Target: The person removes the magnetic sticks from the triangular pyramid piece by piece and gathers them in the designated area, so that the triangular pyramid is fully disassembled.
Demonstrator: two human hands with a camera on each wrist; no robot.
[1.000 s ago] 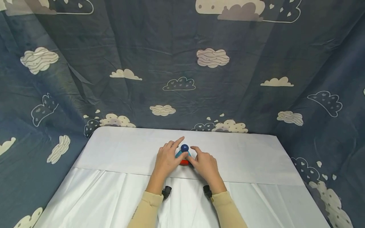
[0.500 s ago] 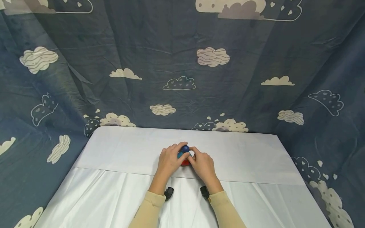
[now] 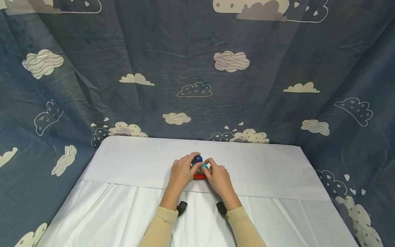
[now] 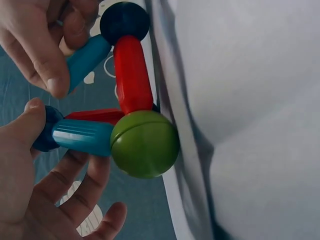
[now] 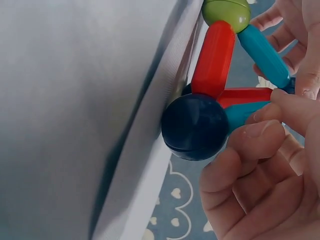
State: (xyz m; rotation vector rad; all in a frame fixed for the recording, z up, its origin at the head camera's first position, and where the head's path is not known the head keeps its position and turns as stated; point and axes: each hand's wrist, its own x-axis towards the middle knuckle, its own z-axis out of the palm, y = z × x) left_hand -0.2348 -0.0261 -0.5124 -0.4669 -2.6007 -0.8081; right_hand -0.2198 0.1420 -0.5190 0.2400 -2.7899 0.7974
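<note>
A frame of magnetic rods and balls stands on the white table. My left hand (image 3: 181, 172) holds the dark blue top ball (image 3: 198, 159) between thumb and index finger. From that ball a teal rod (image 4: 82, 137) runs down to a green ball (image 4: 145, 144). My right hand (image 3: 218, 175) pinches a second teal rod (image 5: 245, 115), whose lower end meets another dark blue ball (image 5: 195, 127). The upper end of this rod appears apart from the top ball. A red rod (image 4: 132, 75) joins the green ball and the lower blue ball. Another red rod (image 5: 245, 95) lies behind, partly hidden.
The white-covered table (image 3: 262, 171) extends around both hands, its cloth creased toward the front. A dark blue curtain (image 3: 185, 41) with cloud prints hangs behind and at the sides. A black wrist camera (image 3: 182, 207) sits at each cuff.
My left index finger has come down onto the top ball, and the ball has shifted slightly left. The right-hand teal rod now shows a free upper end beside it.
</note>
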